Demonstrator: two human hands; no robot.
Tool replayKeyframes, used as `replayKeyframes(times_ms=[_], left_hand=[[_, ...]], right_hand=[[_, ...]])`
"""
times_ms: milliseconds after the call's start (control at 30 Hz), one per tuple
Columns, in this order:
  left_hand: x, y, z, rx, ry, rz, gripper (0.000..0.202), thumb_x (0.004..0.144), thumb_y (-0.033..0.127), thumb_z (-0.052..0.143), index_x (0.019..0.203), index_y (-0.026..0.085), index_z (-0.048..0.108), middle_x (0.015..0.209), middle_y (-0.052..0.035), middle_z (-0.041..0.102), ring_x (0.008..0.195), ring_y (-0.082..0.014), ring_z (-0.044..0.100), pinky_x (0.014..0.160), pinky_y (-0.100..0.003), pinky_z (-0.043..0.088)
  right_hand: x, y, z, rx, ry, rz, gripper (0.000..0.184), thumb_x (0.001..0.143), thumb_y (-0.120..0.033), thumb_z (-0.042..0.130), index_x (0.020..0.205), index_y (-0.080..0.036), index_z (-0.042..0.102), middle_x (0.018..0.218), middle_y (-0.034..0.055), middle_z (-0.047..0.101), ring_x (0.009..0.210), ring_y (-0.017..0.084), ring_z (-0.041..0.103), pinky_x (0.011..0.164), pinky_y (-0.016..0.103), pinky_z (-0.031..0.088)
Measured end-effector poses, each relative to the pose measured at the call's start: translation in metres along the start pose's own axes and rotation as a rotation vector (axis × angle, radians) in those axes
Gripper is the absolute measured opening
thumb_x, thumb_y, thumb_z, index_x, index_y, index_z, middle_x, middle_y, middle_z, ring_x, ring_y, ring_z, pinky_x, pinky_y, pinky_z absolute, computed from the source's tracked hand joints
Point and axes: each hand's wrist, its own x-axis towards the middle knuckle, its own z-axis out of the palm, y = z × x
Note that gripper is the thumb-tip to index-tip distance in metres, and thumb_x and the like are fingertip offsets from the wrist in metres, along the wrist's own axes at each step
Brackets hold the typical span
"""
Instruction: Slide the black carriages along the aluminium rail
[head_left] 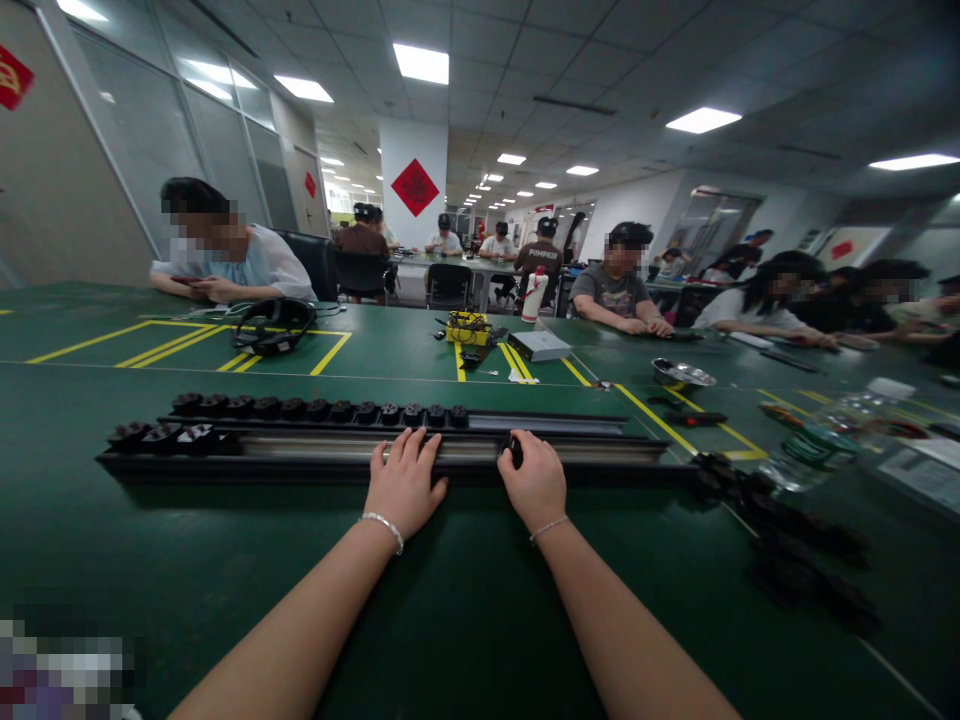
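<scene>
A long black rail [300,450] with a pale metal channel lies across the table before me. My left hand [405,484] rests on its middle, palm down, fingers spread over the channel and front edge. At the rail's right part my right hand [535,482] is closed, thumb and forefinger pinching a small black module [512,452], mostly hidden by the fingers. Several black modules [161,438] sit in the rail's left end. Just behind lies a second black rail [551,424] holding a row of round black modules [341,411], which look like sockets.
Loose black modules [795,540] lie at the right, beside a plastic bottle [814,445]. Farther back are a metal bowl [682,373], a grey box [538,346], a yellow object with cables [466,327] and a black headset [274,325]. Other people sit around the table.
</scene>
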Motion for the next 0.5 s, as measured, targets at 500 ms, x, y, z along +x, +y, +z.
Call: replayKeyframes(times_ms=[500], left_hand=[[-0.0008,-0.0013,0.0029,-0.007,0.01,0.008,0.055,0.075,0.04,0.047,0.127,0.024,0.041,0.136,-0.0064,0.04,0.127,-0.0242,0.028,0.102,-0.045,0.018]], right_hand=[[0.0004,-0.0001,-0.0007,0.002,-0.001,0.023,0.033,0.076,-0.025,0.043,0.103,-0.015,0.058,0.1,0.0089,0.064,0.095,0.02,0.056,0.09,0.034,0.037]])
